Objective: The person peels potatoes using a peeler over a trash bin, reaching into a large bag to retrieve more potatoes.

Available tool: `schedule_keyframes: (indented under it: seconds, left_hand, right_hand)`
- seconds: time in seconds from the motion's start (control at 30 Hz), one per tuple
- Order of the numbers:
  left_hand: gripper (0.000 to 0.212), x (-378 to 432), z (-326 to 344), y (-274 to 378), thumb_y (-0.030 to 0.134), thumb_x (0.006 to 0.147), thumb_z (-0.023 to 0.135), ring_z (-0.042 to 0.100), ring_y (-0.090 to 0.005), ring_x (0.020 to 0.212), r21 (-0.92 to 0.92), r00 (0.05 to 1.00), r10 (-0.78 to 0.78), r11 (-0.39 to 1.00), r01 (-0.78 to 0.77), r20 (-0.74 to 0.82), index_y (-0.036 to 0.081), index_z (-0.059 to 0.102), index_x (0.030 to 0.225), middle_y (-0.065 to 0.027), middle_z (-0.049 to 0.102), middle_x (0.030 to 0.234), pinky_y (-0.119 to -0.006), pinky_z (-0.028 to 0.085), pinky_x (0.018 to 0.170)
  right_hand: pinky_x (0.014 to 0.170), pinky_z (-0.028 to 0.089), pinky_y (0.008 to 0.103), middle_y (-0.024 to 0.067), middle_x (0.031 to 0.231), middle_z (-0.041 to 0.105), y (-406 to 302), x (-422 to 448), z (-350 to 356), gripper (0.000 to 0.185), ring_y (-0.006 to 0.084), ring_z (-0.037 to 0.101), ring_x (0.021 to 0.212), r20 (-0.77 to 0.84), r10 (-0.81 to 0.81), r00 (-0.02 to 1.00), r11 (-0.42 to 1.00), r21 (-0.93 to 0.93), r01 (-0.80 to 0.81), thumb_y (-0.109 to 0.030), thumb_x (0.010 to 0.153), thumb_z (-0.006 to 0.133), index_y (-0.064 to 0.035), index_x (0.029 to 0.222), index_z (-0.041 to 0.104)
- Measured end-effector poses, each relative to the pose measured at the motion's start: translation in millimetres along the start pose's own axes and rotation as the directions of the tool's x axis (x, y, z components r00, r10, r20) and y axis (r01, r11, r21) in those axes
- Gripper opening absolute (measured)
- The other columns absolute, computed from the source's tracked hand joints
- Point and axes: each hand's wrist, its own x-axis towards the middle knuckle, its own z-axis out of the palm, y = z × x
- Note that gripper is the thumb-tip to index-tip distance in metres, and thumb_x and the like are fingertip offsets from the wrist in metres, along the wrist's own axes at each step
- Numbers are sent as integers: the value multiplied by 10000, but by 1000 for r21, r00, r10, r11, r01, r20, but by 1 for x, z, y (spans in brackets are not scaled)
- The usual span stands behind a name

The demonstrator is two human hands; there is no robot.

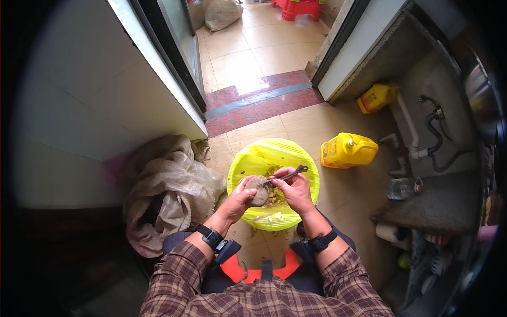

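My left hand [239, 198] holds a roundish brown lump [258, 191], which looks like an unpeeled tuber. In my right hand [293, 190] is a small dark-handled tool [297, 171], perhaps a peeler or knife; its working end touches the upper right of the lump. Both hands are over a round bin lined with a yellow plastic bag [253, 152]. Brownish and pale peelings [276, 198] lie in the bag, with a few whitish pieces near its front side. My fingers partly hide the lump.
Woven sacks [174, 186] are heaped at left. A yellow jug [348, 150] stands right of the bin, another [376, 98] beyond it near sink pipes [412, 138]. A clear plastic bottle [402, 189] lies at right. Ahead is a doorway with a red stone threshold [265, 109].
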Motion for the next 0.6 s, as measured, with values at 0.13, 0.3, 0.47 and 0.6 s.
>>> schedule_keyframes:
  seconds: [0.13, 0.3, 0.47, 0.6]
  left_hand:
    - [440, -1, -12, -2, 208, 766, 484, 495, -148, 907, 55, 996, -11, 998, 16, -84, 66, 334, 1155, -58, 465, 1028, -283, 429, 765]
    - [460, -3, -8, 2, 271, 773, 451, 499, -102, 804, 163, 986, -133, 975, 148, -100, 68, 325, 1166, -56, 480, 956, -254, 439, 604]
    - [437, 3, -9, -11, 225, 767, 474, 500, -140, 849, 409, 977, 72, 912, 17, -201, 35, 367, 1146, -82, 486, 981, -258, 423, 710]
    - [441, 4, -8, -17, 163, 744, 507, 478, -192, 949, 658, 944, 285, 745, -110, -165, 3, 380, 1136, -128, 481, 1024, -281, 375, 834]
  right_hand:
    - [600, 443, 246, 61, 708, 587, -2, 2, 11, 86, 153, 561, 650, 61, -279, 958, 912, -297, 284, -7, 672, 622, -34, 734, 569]
    - [583, 446, 271, 67, 705, 585, -7, -3, 14, 127, 205, 556, 649, 129, -467, 875, 776, -415, 475, 13, 635, 631, -51, 730, 577]
    - [585, 441, 302, 70, 687, 573, 2, -4, 8, 115, 237, 546, 646, 188, -462, 867, 743, -451, 494, -22, 636, 620, -68, 719, 555]
    - [576, 437, 299, 70, 681, 569, 9, -7, 7, 141, 240, 541, 636, 231, -460, 857, 725, -460, 513, 7, 622, 623, -66, 717, 549]
